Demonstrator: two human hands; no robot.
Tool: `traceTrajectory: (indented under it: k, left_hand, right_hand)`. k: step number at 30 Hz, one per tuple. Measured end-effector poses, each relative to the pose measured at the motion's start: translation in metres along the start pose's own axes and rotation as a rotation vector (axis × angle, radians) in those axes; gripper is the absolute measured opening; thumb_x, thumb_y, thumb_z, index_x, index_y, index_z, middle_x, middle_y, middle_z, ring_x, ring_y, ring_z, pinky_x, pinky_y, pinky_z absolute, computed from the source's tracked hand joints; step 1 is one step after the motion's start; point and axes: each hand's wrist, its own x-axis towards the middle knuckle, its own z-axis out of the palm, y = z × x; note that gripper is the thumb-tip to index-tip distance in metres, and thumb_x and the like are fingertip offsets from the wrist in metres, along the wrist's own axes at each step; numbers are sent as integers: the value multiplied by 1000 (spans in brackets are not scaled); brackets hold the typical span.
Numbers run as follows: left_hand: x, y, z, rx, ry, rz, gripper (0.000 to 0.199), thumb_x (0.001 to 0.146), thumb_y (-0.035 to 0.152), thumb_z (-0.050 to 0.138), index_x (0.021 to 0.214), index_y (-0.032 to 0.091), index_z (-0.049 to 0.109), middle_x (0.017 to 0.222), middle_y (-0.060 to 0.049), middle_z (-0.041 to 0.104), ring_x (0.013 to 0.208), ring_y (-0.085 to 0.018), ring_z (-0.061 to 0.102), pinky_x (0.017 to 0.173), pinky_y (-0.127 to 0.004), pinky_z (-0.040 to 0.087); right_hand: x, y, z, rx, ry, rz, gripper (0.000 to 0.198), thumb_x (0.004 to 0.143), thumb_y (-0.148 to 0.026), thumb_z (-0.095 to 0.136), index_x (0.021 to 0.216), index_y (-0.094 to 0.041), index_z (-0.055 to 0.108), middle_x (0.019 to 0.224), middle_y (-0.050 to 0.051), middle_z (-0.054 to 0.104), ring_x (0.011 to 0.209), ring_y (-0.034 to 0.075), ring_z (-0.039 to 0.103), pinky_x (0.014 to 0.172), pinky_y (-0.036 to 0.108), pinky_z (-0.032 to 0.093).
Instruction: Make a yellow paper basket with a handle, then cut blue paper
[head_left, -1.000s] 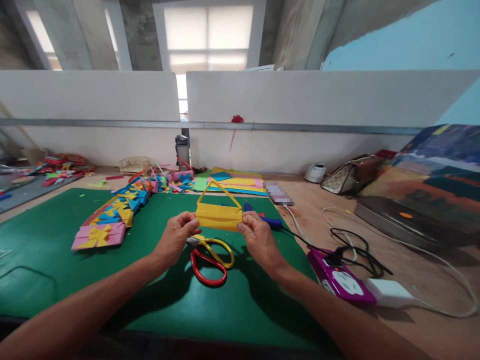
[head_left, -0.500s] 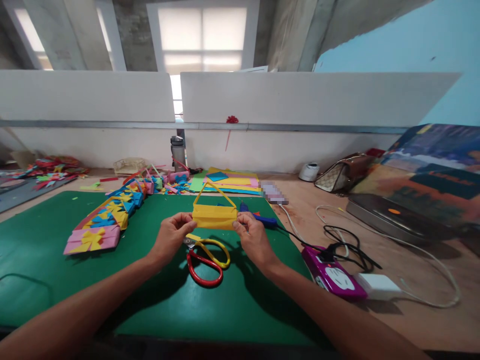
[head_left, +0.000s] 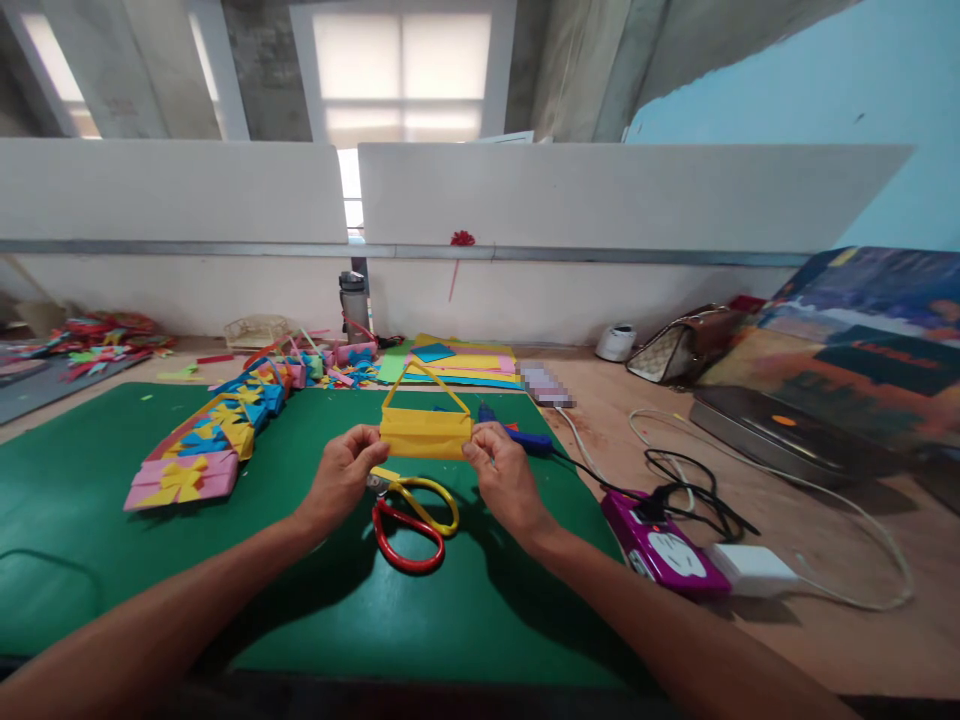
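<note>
Held level above the green mat is a small yellow paper bag (head_left: 425, 434), its thin strip handle rising to a peak. My left hand (head_left: 345, 475) pinches the bag's left end between thumb and fingers. At the right end, my right hand (head_left: 504, 475) grips it the same way. Below the bag lie scissors (head_left: 409, 530) with one red and one yellow handle loop; a yellow scrap sits by their pivot. Behind my right hand rests a blue glue gun (head_left: 529, 440), partly hidden.
Pink, blue and yellow paper bags with bows (head_left: 184, 480) line the mat's left side. Coloured sheets (head_left: 465, 360), scraps and a grey bottle (head_left: 354, 305) stand at the back. On the right are a purple power strip (head_left: 664, 545), a white adapter (head_left: 754, 570), cables and a dark case (head_left: 780, 435).
Both hands keep hold of the yellow paper bag at its ends. The bag has tipped very slightly, showing a little more of its front; otherwise the view has barely shifted.
</note>
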Motion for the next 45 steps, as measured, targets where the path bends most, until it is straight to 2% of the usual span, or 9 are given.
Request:
traceTrajectory:
  k: [6, 10, 13, 15, 19, 26, 30, 36, 45]
  left_hand:
    - [8, -6, -6, 67, 35, 106, 21, 73, 33, 58, 62, 17, 49, 77, -3, 59, 76, -16, 57, 69, -26, 44]
    - [6, -6, -10, 418, 117, 517, 27, 72, 31, 62, 93, 19, 51, 106, -10, 58, 104, -24, 52, 89, -39, 41]
    - [-1, -7, -5, 723, 10, 829, 56, 69, 32, 66, 117, 18, 41, 122, -15, 51, 120, -28, 40, 101, -47, 29]
    - [-5, -10, 1, 846, -49, 883, 66, 70, 37, 64, 125, 17, 33, 127, -17, 47, 124, -30, 36, 103, -49, 26]
    - [-5, -17, 11, 922, -64, 845, 68, 71, 38, 62, 127, 15, 30, 124, -18, 48, 120, -32, 40, 101, -50, 28]
    - [-5, -22, 12, 730, -62, 723, 39, 67, 23, 61, 103, 18, 47, 97, -11, 60, 92, -24, 54, 85, -40, 42]
    - [-7, -18, 7, 545, -105, 537, 35, 64, 22, 62, 96, 20, 51, 91, -8, 58, 84, -21, 54, 76, -33, 44]
    - [-10, -14, 8, 268, -71, 372, 37, 54, 24, 73, 88, 22, 57, 89, -6, 62, 92, -24, 55, 85, -34, 42]
    - [-10, -20, 7, 434, -154, 589, 52, 63, 23, 70, 108, 20, 45, 104, -10, 58, 93, -21, 58, 79, -31, 45]
  right_hand:
    - [3, 2, -1, -3, 27, 4, 21, 77, -23, 47, 56, -20, 44, 81, 5, 52, 81, 19, 50, 78, 34, 40]
    - [0, 1, 0, -15, 43, -42, 19, 77, -24, 49, 59, -20, 47, 91, 7, 54, 87, 20, 52, 82, 35, 40]
    - [-7, -5, 3, -79, 35, -129, 17, 78, -23, 50, 61, -20, 48, 103, 9, 54, 97, 22, 52, 87, 38, 38]
    - [-13, -9, 5, -133, 29, -207, 15, 79, -21, 50, 63, -20, 49, 111, 11, 53, 105, 23, 50, 91, 41, 35]
    - [-25, -17, 9, -230, 10, -363, 13, 78, -18, 51, 65, -20, 52, 118, 12, 52, 114, 26, 44, 95, 48, 31]
    - [-34, -22, 9, -188, -27, -465, 12, 82, -23, 50, 72, -20, 55, 116, 12, 55, 117, 28, 43, 98, 50, 26]
    - [-32, -27, 4, -12, -4, -332, 7, 83, -25, 48, 82, -22, 54, 110, 10, 57, 108, 23, 50, 92, 41, 36]
    - [-32, -34, 1, 164, -135, -130, 8, 81, -28, 51, 81, -20, 55, 84, 3, 60, 81, 17, 57, 75, 28, 44]
    - [-35, -42, 1, 231, -285, 0, 4, 77, -22, 55, 78, -18, 57, 79, 0, 61, 75, 14, 56, 72, 26, 43]
